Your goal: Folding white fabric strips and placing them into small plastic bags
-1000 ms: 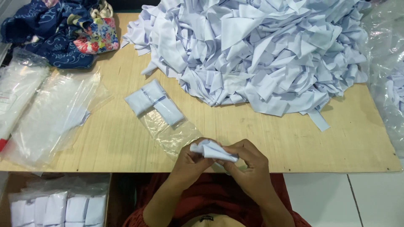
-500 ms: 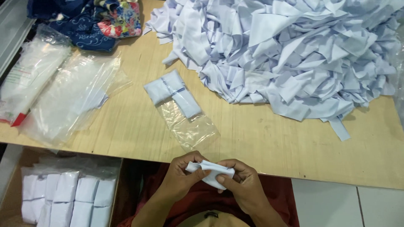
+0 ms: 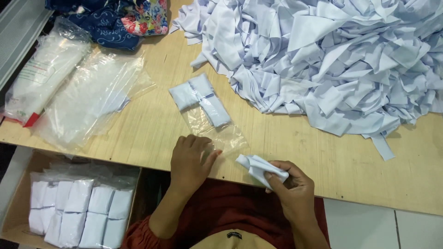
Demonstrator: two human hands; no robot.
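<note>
My right hand (image 3: 290, 184) pinched a folded pale cloth (image 3: 259, 167); my left hand (image 3: 190, 159), fingers spread, pressed the clear bag (image 3: 217, 131) beside it on the counter (image 3: 323, 157). Beyond lay heaped cloth strips (image 3: 332, 55).

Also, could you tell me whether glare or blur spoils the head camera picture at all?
Head view: light is even and soft, shadows faint; glare streaks the clear plastic bags; the left hand is slightly soft; the right hand and its folded cloth read sharply.
</note>
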